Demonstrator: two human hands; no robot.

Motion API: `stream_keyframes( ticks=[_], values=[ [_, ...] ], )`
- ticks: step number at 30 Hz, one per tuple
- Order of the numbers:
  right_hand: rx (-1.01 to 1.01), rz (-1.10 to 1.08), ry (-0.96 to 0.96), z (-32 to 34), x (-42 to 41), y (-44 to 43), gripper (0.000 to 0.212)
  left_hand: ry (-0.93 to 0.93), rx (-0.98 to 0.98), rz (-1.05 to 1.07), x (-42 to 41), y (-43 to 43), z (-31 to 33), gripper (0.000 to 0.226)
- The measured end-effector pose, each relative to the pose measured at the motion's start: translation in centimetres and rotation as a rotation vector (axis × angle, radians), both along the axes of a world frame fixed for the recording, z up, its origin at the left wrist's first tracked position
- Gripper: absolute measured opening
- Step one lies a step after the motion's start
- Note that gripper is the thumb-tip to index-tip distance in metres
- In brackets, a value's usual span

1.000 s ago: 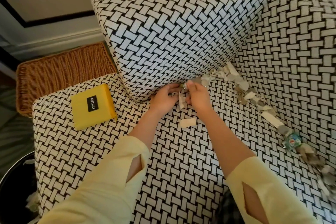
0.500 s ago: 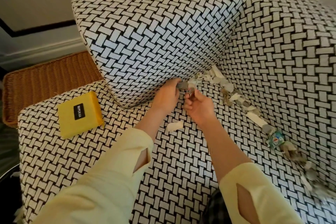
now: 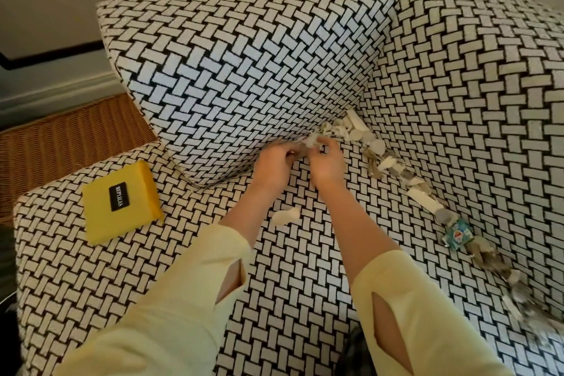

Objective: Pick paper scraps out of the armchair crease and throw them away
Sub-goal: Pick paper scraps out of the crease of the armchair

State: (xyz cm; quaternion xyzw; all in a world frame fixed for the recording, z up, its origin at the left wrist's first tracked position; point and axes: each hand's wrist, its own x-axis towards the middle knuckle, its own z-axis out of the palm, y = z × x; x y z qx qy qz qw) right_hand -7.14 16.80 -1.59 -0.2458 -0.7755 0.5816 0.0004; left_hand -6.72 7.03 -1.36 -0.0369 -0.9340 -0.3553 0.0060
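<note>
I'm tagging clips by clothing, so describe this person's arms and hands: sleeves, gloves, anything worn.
The left hand and right hand are bare, no gloves. The left sleeve and right sleeve are pale yellow, long and loose, stopping short of the wrists. Each has a teardrop-shaped slit near the cuff. Blur hides any rings.

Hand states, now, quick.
Left hand: closed, holding paper scraps.
Right hand: fingers on a white scrap; blurred, grip cannot be told.
</note>
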Motion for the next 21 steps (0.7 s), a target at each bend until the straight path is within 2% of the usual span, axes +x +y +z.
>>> stream_keyframes(
  ticks=[4,11,14,17,21],
  values=[
    [0.121,0.022,-0.068,0.6,-0.4,0.0,0.022,-0.074,0.244,0.134,1.0,-0.6,0.3,0.026],
    [0.099,-0.113,0.056,0.4,1.5,-0.3,0.023,-0.241,0.55,0.285,2.6,-2.3,1.5,0.022],
    [-0.013,-0.24,0.067,0.6,2.0,-0.5,0.022,-0.271,0.515,0.245,3.7,-3.8,2.2,0.023],
    [-0.284,-0.344,0.056,1.4,3.0,-0.7,0.011,-0.311,0.602,0.286,4.8,-5.2,3.1,0.023],
    [-0.597,-0.25,-0.078,3.4,4.8,-2.5,0.033,-0.314,0.69,0.375,6.2,-6.0,4.0,0.027]
  ],
)
